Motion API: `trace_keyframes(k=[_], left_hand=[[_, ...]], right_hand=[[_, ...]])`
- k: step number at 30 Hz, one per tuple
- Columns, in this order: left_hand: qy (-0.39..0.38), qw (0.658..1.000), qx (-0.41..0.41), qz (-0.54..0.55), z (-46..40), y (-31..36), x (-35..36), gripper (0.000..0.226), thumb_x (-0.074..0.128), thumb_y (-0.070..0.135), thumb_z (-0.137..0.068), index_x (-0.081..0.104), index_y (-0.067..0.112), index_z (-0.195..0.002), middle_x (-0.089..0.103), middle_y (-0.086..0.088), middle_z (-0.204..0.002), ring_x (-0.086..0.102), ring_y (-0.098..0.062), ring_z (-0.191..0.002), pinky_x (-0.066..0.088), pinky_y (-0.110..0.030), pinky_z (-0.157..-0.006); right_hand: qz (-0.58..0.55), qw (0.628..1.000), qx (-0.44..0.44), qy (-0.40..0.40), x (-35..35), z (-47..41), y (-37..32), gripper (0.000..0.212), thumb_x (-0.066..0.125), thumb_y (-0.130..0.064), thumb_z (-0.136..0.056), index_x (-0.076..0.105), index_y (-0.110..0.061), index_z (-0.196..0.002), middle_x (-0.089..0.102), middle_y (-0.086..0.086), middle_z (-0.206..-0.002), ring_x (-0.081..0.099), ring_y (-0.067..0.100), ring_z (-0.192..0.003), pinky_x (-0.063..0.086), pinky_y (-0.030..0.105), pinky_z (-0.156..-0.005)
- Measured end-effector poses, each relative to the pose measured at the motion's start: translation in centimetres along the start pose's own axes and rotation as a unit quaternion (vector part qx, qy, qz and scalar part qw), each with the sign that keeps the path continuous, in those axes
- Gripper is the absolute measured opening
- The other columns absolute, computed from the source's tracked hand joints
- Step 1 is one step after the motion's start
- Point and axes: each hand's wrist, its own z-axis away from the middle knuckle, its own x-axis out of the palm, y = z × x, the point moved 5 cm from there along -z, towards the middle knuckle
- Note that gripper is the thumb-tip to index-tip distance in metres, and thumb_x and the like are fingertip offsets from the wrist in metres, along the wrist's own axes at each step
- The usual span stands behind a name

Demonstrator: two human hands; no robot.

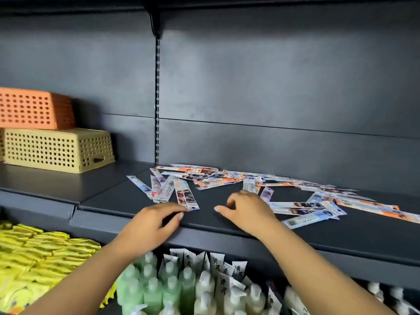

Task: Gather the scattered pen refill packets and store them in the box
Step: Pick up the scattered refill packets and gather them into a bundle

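Closest to me, below the shelf, stand rows of green bottles [150, 289] and pale bottles [229, 294] with white paper tags. To their left lies a heap of yellow packs [38, 251].

My left hand [150, 226] rests at the near edge of the dark shelf [341, 235]. Its fingers are lightly bent, and a fingertip touches the near end of one pen refill packet [185, 196]. I cannot tell if I am pinching it. My right hand [246, 212] is on the shelf just to the right, fingers curled loosely and holding nothing. It sits near the other packets but apart from the one by my left hand.

The pen refill packets [227, 178] are long and thin, white with orange and blue. They lie scattered flat over the middle and right of the shelf, some crossing each other. A few fan out on the left, and more run far to the right edge.

There is a bare dark patch of shelf between my two hands and in front of them, and more bare shelf along the near right edge.

Far on the left, on the next shelf part, a tan basket [59, 150] with holes sits upside down. An orange basket [34, 109] sits upside down on top of it. Nothing shows inside them. Behind it all is a dark back wall [272, 87] with a slotted metal strip [157, 98] running up.
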Motion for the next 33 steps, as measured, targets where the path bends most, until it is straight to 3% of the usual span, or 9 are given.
trace_keyframes(k=[3, 7, 11, 15, 19, 22, 25, 29, 33], left_hand=[[-0.016, 0.999, 0.011, -0.033, -0.4, -2.3, -1.4, 0.06, 0.03, 0.055, -0.076, 0.065, 0.019, -0.109, 0.067, 0.006, -0.112, 0.053, -0.001, -0.104, 0.036, -0.012, -0.089], [-0.06, 0.995, 0.047, -0.059, -1.9, -5.6, -3.2, 0.066, 0.032, 0.065, -0.075, 0.065, 0.019, -0.109, 0.066, 0.005, -0.115, 0.05, 0.0, -0.107, 0.028, -0.005, -0.091], [-0.061, 0.994, 0.077, -0.043, -3.0, -8.4, -4.8, 0.057, 0.036, 0.058, -0.076, 0.068, 0.02, -0.105, 0.069, 0.006, -0.109, 0.054, 0.002, -0.101, 0.036, -0.008, -0.089], [-0.119, 0.989, 0.078, -0.045, -3.8, -10.8, -5.1, 0.045, 0.046, 0.052, -0.08, 0.066, 0.023, -0.108, 0.065, 0.013, -0.111, 0.051, 0.009, -0.099, 0.027, 0.004, -0.085], [-0.176, 0.977, 0.112, -0.029, -5.4, -12.2, -4.3, 0.053, 0.037, 0.058, -0.075, 0.066, 0.026, -0.107, 0.066, 0.012, -0.111, 0.054, 0.004, -0.101, 0.03, 0.001, -0.085], [-0.224, 0.969, 0.107, 0.001, -7.1, -12.1, -3.5, 0.018, 0.06, 0.036, -0.083, 0.067, 0.03, -0.098, 0.067, 0.016, -0.1, 0.055, 0.012, -0.091, 0.039, -0.01, -0.085], [-0.321, 0.936, 0.081, 0.116, -8.3, -11.3, -2.6, 0.02, 0.07, 0.019, -0.077, 0.062, 0.034, -0.086, 0.064, 0.018, -0.09, 0.057, 0.015, -0.08, 0.043, -0.006, -0.08], [-0.375, 0.916, 0.065, 0.124, -10.5, -10.9, -2.6, 0.021, 0.075, 0.023, -0.072, 0.064, 0.03, -0.088, 0.068, 0.005, -0.085, 0.06, -0.004, -0.077, 0.049, -0.02, -0.076], [-0.446, 0.884, 0.037, 0.132, -12.3, -10.9, -1.8, 0.028, 0.074, 0.019, -0.073, 0.062, 0.032, -0.095, 0.069, 0.006, -0.092, 0.064, 0.0, -0.073, 0.052, -0.022, -0.069]], right_hand=[[0.019, 0.994, 0.046, -0.099, 1.9, -2.7, -3.3, 0.084, 0.038, -0.075, -0.074, 0.048, -0.011, -0.128, 0.039, 0.012, -0.141, 0.036, 0.03, -0.129, 0.035, 0.039, -0.101], [0.028, 0.983, 0.103, -0.152, 3.1, -6.0, -6.1, 0.097, 0.042, -0.08, -0.068, 0.034, -0.015, -0.139, 0.027, 0.012, -0.149, 0.026, 0.032, -0.135, 0.028, 0.042, -0.105], [0.041, 0.973, 0.096, -0.204, 3.1, -7.7, -8.5, 0.082, 0.051, -0.061, -0.079, 0.029, -0.013, -0.141, 0.032, 0.008, -0.149, 0.035, 0.029, -0.132, 0.033, 0.034, -0.102], [0.059, 0.966, 0.101, -0.233, 2.4, -8.6, -9.7, 0.058, 0.055, -0.04, -0.086, 0.043, -0.005, -0.132, 0.047, 0.011, -0.138, 0.05, 0.025, -0.11, 0.037, 0.027, -0.082], [0.075, 0.963, 0.136, -0.218, 2.5, -8.9, -9.8, 0.061, 0.057, -0.043, -0.083, 0.046, -0.004, -0.128, 0.054, 0.012, -0.13, 0.055, 0.025, -0.099, 0.043, 0.03, -0.08], [0.033, 0.957, 0.183, -0.223, 2.6, -8.4, -9.6, 0.06, 0.057, -0.048, -0.082, 0.05, 0.0, -0.117, 0.057, 0.015, -0.099, 0.052, 0.024, -0.081, 0.041, 0.03, -0.068], [-0.01, 0.945, 0.23, -0.232, 2.8, -8.0, -9.1, 0.069, 0.058, -0.046, -0.082, 0.042, 0.004, -0.127, 0.045, 0.016, -0.102, 0.045, 0.027, -0.09, 0.041, 0.029, -0.066], [-0.045, 0.937, 0.263, -0.225, 3.2, -8.0, -8.5, 0.079, 0.056, -0.054, -0.079, 0.037, 0.0, -0.133, 0.048, 0.018, -0.126, 0.046, 0.028, -0.108, 0.041, 0.036, -0.095], [0.005, 0.941, 0.253, -0.223, 3.4, -8.8, -8.4, 0.079, 0.053, -0.057, -0.079, 0.04, 0.0, -0.132, 0.05, 0.019, -0.123, 0.051, 0.03, -0.106, 0.041, 0.032, -0.087]])
